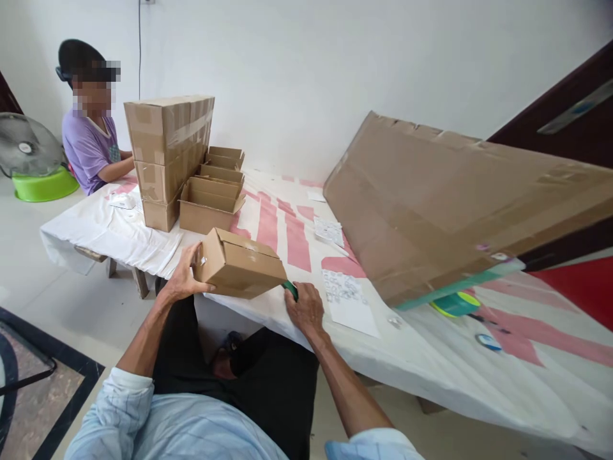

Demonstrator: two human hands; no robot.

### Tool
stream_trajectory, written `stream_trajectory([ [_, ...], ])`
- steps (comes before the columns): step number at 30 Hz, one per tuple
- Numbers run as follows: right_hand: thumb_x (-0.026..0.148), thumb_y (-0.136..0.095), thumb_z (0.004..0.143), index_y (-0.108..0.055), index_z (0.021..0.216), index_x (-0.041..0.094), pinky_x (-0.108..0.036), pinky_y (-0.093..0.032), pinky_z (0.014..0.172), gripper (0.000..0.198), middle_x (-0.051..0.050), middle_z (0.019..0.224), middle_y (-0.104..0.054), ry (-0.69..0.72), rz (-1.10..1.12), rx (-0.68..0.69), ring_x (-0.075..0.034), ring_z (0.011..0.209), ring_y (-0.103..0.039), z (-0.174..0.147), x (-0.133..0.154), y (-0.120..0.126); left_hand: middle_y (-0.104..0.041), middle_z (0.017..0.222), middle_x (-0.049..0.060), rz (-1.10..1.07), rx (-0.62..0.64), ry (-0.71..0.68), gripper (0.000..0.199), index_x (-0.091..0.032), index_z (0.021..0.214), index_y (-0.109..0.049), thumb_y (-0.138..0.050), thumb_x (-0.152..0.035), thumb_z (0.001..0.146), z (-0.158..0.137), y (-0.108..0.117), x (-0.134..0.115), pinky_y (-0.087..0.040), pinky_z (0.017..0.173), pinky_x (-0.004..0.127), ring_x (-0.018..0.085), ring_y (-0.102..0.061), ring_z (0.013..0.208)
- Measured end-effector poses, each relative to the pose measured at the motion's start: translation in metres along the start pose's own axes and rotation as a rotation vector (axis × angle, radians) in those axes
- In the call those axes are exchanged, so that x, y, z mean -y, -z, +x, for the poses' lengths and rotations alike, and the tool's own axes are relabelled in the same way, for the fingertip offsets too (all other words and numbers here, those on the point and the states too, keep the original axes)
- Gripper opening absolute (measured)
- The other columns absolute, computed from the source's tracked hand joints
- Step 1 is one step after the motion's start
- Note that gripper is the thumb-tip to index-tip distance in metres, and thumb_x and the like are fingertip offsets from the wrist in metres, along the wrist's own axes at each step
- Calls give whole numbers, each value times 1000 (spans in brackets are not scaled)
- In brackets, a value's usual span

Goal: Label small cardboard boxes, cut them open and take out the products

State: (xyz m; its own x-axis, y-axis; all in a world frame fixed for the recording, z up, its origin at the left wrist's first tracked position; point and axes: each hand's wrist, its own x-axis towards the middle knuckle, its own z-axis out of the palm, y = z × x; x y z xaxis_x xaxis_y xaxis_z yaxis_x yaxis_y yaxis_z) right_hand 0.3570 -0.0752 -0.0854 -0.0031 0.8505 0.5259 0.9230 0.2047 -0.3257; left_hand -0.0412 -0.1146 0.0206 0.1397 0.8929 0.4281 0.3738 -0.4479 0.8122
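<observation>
A small closed cardboard box [246, 265] is tilted at the near edge of the table. My left hand [186, 273] grips its left end, thumb below and fingers up the side. By the box's right end, my right hand [306, 308] is closed around a small dark green object [290, 290]. Most of that object is hidden in my fist, so its kind cannot be told. Behind the box, several open cardboard boxes [209, 204] stand in a row with flaps up. Printed white sheets [349, 297] lie to the right of my right hand.
Taped boxes [167, 137] are stacked at the back left; a person [93, 144] in purple sits beyond them. A large cardboard sheet [454, 204] leans over the right side of the table [431, 358]. Near it lie a teal-and-yellow roll [454, 303] and a blue-white roll [488, 342].
</observation>
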Motion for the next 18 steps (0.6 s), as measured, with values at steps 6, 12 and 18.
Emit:
stream_trajectory([
  [6, 37, -47, 102, -71, 114, 17, -50, -54, 99, 34, -19, 108, -69, -5, 137, -189, -34, 106, -63, 36, 33, 47, -49, 159, 19, 82, -25, -105, 122, -22, 164, -43, -103, -48, 62, 6, -8, -21, -44, 126, 61, 44, -48, 149],
  [12, 35, -59, 106, -73, 127, 24, -55, -53, 105, 28, -14, 119, -71, 421, 264, -284, -35, 116, -65, 76, 133, 147, -47, 160, 21, 138, -31, -184, 123, -21, 163, -45, -103, -55, 61, 11, -22, -42, -38, 129, 66, 47, -46, 151],
  [18, 19, -66, 103, -77, 107, 23, -43, -56, 95, 12, -9, 106, -73, 908, 130, -58, -28, 105, -64, 85, 208, 179, -49, 159, 20, 196, -66, -211, 120, -26, 164, -44, -103, -54, 64, 12, -39, -64, -40, 126, 67, 47, -48, 149],
])
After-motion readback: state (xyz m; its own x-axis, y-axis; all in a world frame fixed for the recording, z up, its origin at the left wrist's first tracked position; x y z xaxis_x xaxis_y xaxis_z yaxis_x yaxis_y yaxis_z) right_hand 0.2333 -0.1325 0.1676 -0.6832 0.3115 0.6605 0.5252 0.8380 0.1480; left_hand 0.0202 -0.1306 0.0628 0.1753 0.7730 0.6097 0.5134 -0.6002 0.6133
